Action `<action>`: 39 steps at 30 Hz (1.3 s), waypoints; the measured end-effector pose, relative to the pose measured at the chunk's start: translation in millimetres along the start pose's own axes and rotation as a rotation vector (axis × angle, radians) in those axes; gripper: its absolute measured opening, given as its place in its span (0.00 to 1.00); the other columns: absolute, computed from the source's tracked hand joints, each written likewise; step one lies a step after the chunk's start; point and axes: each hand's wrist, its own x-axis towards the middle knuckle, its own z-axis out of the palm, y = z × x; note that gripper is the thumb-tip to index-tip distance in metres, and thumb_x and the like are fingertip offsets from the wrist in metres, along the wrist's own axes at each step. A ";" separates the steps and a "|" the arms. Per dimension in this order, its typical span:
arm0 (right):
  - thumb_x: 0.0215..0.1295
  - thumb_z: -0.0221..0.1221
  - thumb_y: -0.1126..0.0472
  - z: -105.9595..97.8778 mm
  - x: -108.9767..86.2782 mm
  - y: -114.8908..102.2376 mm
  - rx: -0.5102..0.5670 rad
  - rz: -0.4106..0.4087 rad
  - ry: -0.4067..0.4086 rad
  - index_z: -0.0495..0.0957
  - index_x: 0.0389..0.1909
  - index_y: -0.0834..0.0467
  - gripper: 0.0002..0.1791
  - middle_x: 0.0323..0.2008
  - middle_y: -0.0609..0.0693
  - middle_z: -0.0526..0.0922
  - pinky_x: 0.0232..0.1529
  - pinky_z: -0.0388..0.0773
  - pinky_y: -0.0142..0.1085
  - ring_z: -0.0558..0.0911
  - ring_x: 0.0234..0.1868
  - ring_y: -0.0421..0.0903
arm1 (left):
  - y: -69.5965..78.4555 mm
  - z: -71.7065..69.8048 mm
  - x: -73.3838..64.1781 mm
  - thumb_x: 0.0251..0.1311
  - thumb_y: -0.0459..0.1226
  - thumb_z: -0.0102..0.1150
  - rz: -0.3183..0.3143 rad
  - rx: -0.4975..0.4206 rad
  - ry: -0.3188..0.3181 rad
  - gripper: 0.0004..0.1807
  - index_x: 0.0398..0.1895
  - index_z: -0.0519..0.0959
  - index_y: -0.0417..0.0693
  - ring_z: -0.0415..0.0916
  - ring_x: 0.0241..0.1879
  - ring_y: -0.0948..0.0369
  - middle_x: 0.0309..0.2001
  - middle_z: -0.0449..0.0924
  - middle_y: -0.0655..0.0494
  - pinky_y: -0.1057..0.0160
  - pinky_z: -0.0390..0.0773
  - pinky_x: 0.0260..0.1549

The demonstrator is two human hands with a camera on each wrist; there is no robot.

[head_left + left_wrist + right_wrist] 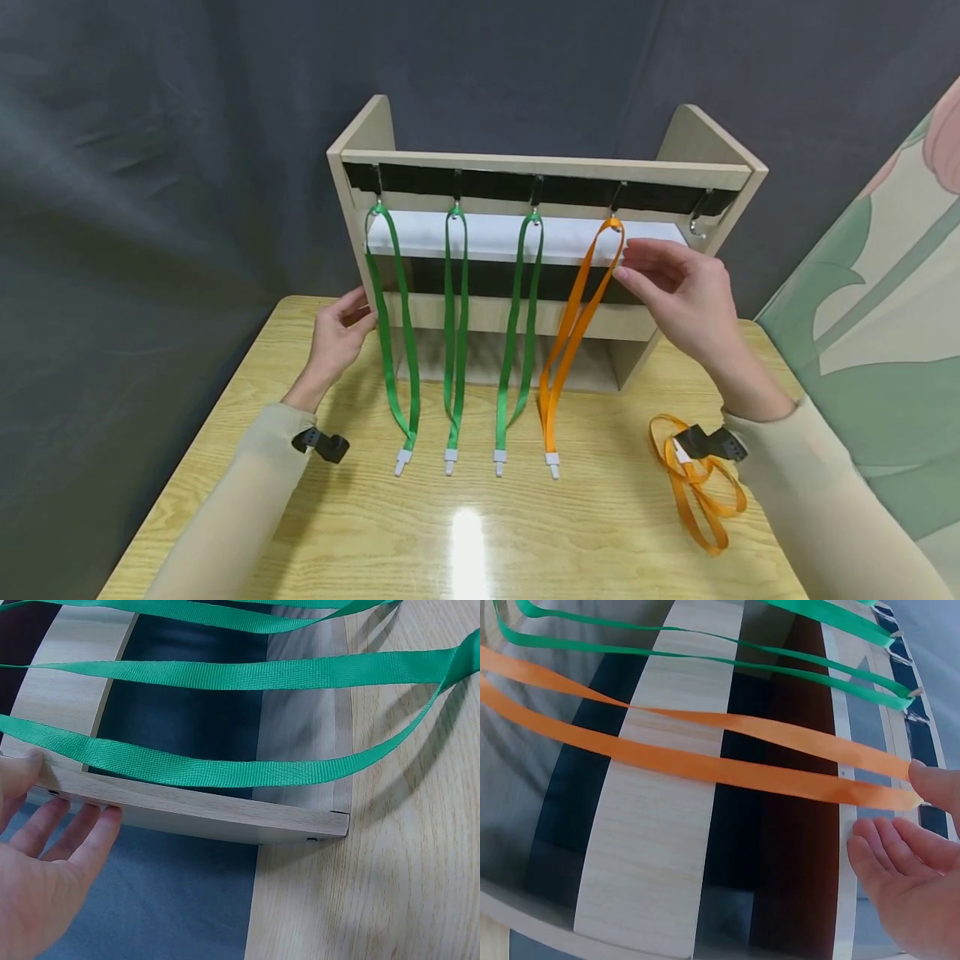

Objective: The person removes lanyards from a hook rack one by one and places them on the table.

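The orange lanyard (574,340) hangs from the fourth hook (618,197) of the wooden rack (483,313), its upper loop just beside the thumb and fingertips of the right hand (686,292). That hand's thumb and fingers stand apart; whether the thumb touches the strap, one cannot tell. The left hand (336,337) holds the rack's side panel, thumb on the front edge, fingers against the outer face. Three green lanyards (409,333) hang alongside; another orange lanyard (692,478) lies on the bench (360,533), near the right wrist
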 end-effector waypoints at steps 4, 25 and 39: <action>0.59 0.66 0.66 4.3 2.6 -2.0 -0.012 -0.017 0.008 0.79 0.54 0.63 0.21 0.45 0.56 0.83 0.42 0.76 0.24 0.80 0.42 0.36 | 0.7 0.3 0.5 0.61 0.20 0.53 -0.004 0.006 0.003 0.23 0.60 0.70 0.28 0.73 0.50 0.40 0.52 0.74 0.30 0.64 0.81 0.39; 0.63 0.64 0.60 9.2 21.6 -17.4 -0.068 0.027 0.022 0.80 0.49 0.66 0.18 0.42 0.57 0.83 0.39 0.77 0.23 0.81 0.37 0.37 | -29.1 -3.4 7.5 0.61 0.23 0.56 0.027 0.001 0.029 0.23 0.61 0.72 0.34 0.75 0.49 0.44 0.51 0.77 0.35 0.65 0.81 0.37; 0.65 0.62 0.58 5.2 20.2 -21.0 -0.111 0.011 0.058 0.81 0.46 0.65 0.15 0.39 0.53 0.83 0.36 0.77 0.22 0.80 0.34 0.39 | 1.9 1.6 -0.6 0.60 0.20 0.54 0.028 0.013 0.005 0.22 0.60 0.70 0.27 0.73 0.50 0.38 0.51 0.74 0.29 0.65 0.81 0.37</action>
